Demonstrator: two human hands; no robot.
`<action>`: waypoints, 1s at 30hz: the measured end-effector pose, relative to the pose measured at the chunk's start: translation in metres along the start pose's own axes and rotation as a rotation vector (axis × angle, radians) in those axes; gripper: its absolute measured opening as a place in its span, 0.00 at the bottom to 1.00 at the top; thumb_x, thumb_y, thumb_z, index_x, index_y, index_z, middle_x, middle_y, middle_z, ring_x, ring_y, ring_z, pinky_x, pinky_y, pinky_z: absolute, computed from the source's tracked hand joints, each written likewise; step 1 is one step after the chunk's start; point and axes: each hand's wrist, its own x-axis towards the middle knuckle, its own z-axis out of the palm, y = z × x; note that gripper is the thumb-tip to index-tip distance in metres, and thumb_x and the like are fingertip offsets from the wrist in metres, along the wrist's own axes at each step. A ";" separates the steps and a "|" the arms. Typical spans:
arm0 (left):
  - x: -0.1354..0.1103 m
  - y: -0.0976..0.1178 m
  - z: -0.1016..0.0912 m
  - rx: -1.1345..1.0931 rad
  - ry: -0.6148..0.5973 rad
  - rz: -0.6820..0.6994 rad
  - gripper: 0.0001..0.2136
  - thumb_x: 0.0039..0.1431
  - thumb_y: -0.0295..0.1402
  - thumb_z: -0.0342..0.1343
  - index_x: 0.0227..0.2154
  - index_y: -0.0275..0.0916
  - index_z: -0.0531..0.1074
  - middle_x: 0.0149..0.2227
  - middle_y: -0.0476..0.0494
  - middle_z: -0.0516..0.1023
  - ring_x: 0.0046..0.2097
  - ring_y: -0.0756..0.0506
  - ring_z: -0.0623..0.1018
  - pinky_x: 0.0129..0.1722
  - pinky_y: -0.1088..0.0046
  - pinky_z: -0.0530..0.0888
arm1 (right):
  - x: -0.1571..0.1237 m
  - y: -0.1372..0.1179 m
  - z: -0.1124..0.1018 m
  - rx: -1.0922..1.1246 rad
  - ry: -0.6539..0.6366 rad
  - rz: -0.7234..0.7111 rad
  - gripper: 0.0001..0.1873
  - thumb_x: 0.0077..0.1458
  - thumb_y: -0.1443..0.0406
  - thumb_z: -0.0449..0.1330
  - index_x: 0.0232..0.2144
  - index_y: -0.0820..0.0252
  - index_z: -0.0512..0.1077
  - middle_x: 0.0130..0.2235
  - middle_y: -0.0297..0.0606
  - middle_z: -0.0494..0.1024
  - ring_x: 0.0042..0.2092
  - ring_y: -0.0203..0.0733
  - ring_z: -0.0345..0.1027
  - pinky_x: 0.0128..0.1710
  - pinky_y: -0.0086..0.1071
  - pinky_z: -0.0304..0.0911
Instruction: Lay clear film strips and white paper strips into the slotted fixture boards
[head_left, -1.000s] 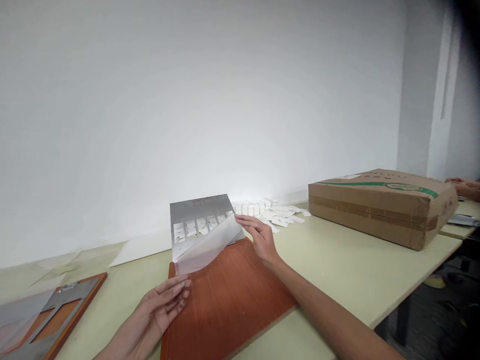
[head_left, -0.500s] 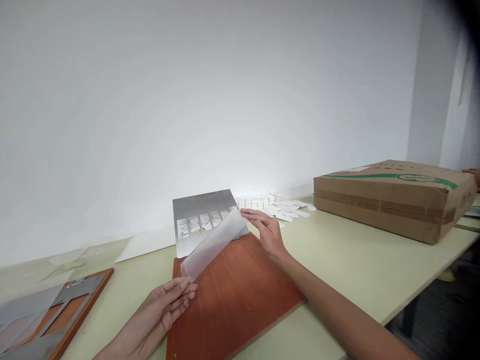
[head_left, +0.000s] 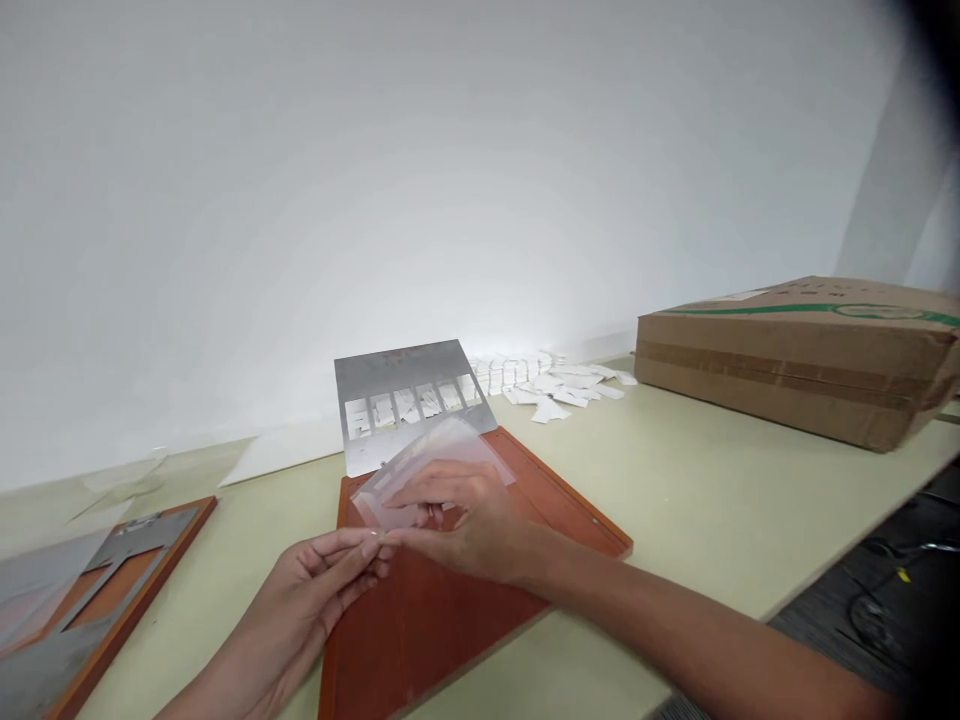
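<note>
Near the far half of a reddish-brown board point(head_left: 420, 640), a clear plastic sheet point(head_left: 454, 440) is held up, slightly bowed. My left hand point(head_left: 315, 590) pinches its near left corner. At that same corner is my right hand point(head_left: 472, 520), its thumb tip against my left fingertips. The fingers of that hand are bent over the sheet and apart from the thumb; part of the sheet is hidden behind them. Beyond the sheet, a metal plate with a row of slots point(head_left: 397, 364) stands tilted up at the board's far edge.
Stacked and loose white paper pieces point(head_left: 555, 385) lie behind the plate. A large cardboard box point(head_left: 765, 385) sits on the right of the pale table point(head_left: 645, 480). At left is another board with a metal frame point(head_left: 142, 600), partly under clear sheeting. A white panel point(head_left: 281, 453) lies by the wall.
My right hand has left the sheet's far right end and come to the near left corner beside my left hand. The sheet, rolled over before, is now spread wider. The view has shifted slightly.
</note>
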 end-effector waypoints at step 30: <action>-0.014 0.009 0.007 0.673 0.024 0.459 0.17 0.52 0.50 0.71 0.39 0.46 0.82 0.37 0.45 0.81 0.38 0.46 0.77 0.38 0.78 0.75 | 0.003 0.014 -0.026 -0.162 -0.510 -0.217 0.11 0.72 0.68 0.54 0.42 0.63 0.78 0.41 0.39 0.83 0.44 0.39 0.72 0.49 0.34 0.65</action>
